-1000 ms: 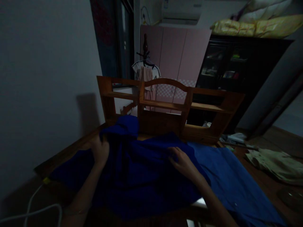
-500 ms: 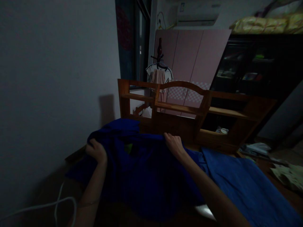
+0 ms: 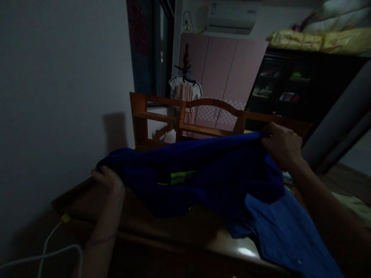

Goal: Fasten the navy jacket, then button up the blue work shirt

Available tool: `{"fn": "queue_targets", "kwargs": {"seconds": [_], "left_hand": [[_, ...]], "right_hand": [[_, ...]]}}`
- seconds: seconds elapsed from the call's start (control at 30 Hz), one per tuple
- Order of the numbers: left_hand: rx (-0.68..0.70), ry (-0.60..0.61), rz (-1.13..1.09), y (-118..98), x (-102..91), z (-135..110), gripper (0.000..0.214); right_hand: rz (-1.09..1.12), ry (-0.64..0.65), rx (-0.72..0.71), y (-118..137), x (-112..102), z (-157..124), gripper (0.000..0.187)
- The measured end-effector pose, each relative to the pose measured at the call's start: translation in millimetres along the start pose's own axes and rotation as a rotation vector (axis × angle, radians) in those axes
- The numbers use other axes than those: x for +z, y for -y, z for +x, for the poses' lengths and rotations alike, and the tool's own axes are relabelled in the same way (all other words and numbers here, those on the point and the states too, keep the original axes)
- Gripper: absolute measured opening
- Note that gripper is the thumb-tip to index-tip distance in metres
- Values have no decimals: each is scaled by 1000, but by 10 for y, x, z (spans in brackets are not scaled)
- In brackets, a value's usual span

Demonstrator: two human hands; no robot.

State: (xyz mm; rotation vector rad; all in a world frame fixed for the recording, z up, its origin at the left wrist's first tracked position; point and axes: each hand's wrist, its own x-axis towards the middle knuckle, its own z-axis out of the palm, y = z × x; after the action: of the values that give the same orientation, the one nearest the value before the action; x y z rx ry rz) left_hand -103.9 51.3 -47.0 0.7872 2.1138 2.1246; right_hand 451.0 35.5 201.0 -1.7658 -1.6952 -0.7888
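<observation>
A dark blue garment (image 3: pixel 220 173) with a yellow-green strip (image 3: pixel 181 177) is stretched between my two hands above a wooden desk (image 3: pixel 185 231). My left hand (image 3: pixel 108 181) is closed on its left edge, low near the desk top. Higher up at the right, my right hand (image 3: pixel 282 146) grips the garment's upper edge. The lower part of the cloth hangs down and trails over the desk's right side toward me.
A wooden shelf unit (image 3: pixel 203 123) stands at the back of the desk. A white cable (image 3: pixel 49 247) lies at the lower left beside the wall. Behind are a pink wardrobe (image 3: pixel 226 77), a dark cabinet (image 3: pixel 298 85) with bedding on top, and a clothes stand (image 3: pixel 185 77).
Both hands have lifted the blue garment off the desk. My right hand has swung up and to the right, pulling the cloth taut, and the desk top beneath now shows.
</observation>
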Motion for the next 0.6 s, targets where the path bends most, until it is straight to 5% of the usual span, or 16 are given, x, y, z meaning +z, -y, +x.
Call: {"fn": "queue_targets", "kwargs": {"seconds": [0.13,0.23,0.33,0.4,0.5,0.6], "left_hand": [[-3,65,63,-143,246,109,40],[227,203,180,-430,339,-93,57],[638,297,272,-736,324,-626,69],[804,549,308,-840,300,-1047,60],[847,1015,488,-786,288,-1516,55],[799,1310,587,-604,250,-1686,68]], "right_hand": [[163,563,95,-433,588,-397,26],[396,760,40,-573,978,-852,23],[537,769,86,-566,1222,-1284,24],[619,766,116,-528,1324,-1505,23],[767,748,162,-492,1423,-1681,25],[904,632,259,-521,1438,-1637,32]]}}
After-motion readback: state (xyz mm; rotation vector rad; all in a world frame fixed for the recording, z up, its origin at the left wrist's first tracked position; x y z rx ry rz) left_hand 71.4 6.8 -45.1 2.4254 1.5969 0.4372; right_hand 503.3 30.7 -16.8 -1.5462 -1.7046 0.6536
